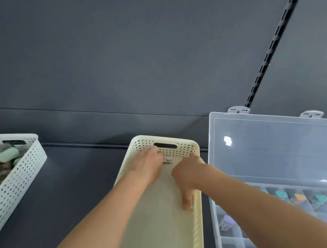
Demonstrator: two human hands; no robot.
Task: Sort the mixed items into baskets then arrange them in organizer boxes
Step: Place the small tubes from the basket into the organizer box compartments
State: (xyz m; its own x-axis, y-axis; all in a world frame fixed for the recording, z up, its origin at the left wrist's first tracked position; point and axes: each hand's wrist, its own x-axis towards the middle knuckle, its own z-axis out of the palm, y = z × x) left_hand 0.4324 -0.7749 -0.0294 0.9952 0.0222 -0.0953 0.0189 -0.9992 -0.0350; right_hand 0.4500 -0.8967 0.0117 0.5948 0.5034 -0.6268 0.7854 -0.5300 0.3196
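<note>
Small pale item (167, 161) lies against the far wall of the cream perforated plastic basket (164, 236), touching the left hand (148, 166) fingertips, with the right hand (187, 175) just beside it; whether either hand grips cannot be told.

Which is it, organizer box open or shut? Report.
Open: the box has its clear lid raised behind the exposed compartments.

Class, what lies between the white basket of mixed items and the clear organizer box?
The head view shows a cream basket between the white basket and the organizer box, with the left hand and right hand inside it.
</note>
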